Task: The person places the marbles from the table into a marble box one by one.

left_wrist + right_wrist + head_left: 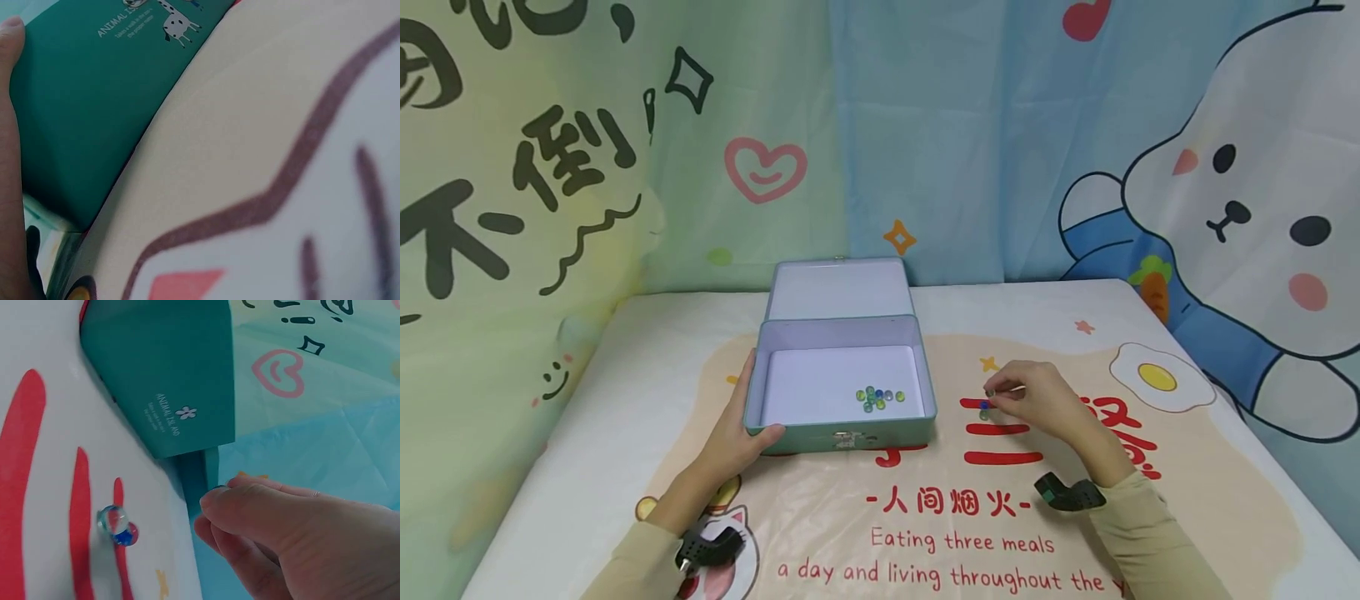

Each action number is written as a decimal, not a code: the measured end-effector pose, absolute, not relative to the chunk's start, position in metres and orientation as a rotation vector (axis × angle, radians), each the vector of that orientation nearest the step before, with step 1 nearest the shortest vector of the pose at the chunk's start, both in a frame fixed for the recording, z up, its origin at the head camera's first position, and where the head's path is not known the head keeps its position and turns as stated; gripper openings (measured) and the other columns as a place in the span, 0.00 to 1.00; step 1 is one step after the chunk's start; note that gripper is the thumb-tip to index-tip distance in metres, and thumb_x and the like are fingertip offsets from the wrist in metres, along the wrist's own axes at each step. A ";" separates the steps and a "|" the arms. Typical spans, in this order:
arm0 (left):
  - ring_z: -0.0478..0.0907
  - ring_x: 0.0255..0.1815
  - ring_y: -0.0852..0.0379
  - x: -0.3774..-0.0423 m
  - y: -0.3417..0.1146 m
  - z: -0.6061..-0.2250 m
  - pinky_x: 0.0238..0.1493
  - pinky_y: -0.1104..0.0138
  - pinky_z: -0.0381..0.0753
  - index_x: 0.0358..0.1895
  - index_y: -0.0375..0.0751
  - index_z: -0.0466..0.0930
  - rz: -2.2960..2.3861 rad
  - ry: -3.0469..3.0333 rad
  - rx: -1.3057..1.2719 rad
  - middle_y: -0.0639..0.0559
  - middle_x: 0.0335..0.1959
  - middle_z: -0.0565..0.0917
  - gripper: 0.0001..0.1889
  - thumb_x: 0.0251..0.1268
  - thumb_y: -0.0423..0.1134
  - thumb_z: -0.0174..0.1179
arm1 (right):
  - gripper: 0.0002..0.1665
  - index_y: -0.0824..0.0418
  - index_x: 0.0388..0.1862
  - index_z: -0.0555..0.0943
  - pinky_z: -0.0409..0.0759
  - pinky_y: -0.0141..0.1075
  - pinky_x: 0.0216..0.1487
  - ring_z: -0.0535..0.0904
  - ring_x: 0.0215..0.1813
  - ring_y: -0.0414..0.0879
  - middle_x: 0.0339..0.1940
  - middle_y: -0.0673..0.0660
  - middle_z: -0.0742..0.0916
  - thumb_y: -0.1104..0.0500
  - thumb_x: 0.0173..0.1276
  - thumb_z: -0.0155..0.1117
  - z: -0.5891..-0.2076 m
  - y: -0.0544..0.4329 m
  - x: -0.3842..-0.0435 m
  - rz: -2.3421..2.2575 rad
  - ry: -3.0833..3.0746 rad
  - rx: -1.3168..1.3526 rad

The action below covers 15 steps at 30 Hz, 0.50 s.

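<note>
Near right hand [1037,402]: two marbles [984,407] | box wall [927,379] before boxed marbles [880,404]

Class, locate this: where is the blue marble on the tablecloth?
In the head view, the blue marble lies right of the open tin, beside another marble and near the right hand.

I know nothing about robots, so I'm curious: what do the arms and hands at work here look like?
They're a person's: the left hand and right hand are bare, without gloves. Plain pale beige sleeves cover the forearms. Each wrist wears a curved black device; the right one shows a small greenish patch. No cables can be made out.
</note>
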<state>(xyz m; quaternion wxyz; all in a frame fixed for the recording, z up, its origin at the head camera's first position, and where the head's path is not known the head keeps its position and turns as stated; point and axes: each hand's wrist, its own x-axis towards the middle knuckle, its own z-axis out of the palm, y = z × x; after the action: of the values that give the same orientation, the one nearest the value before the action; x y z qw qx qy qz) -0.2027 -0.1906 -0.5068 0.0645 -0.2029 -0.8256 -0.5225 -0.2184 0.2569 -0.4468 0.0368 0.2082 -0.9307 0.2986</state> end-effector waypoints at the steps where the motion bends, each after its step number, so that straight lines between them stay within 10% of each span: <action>1: 0.48 0.74 0.36 -0.202 -0.191 -0.507 0.63 0.36 0.53 0.77 0.59 0.30 -1.580 -2.491 -0.610 0.46 0.79 0.41 0.57 0.52 0.47 0.66 | 0.09 0.60 0.36 0.86 0.83 0.39 0.42 0.84 0.38 0.44 0.33 0.50 0.86 0.65 0.55 0.72 -0.445 0.256 -0.218 0.914 -2.852 0.642; 15: 0.47 0.75 0.35 -0.201 -0.189 -0.505 0.63 0.36 0.54 0.76 0.60 0.30 -1.573 -2.488 -0.594 0.44 0.78 0.42 0.58 0.51 0.46 0.67 | 0.08 0.57 0.38 0.86 0.82 0.42 0.44 0.84 0.40 0.44 0.37 0.51 0.87 0.63 0.58 0.70 -0.417 0.239 -0.226 0.902 -2.808 0.668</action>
<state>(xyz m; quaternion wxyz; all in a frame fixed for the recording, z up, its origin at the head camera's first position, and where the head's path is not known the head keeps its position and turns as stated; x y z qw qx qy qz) -0.2009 -0.1891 -0.5047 0.0694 -0.1974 -0.8265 -0.5226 -0.2261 0.2391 -0.4166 0.0585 0.2206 -0.9270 0.2977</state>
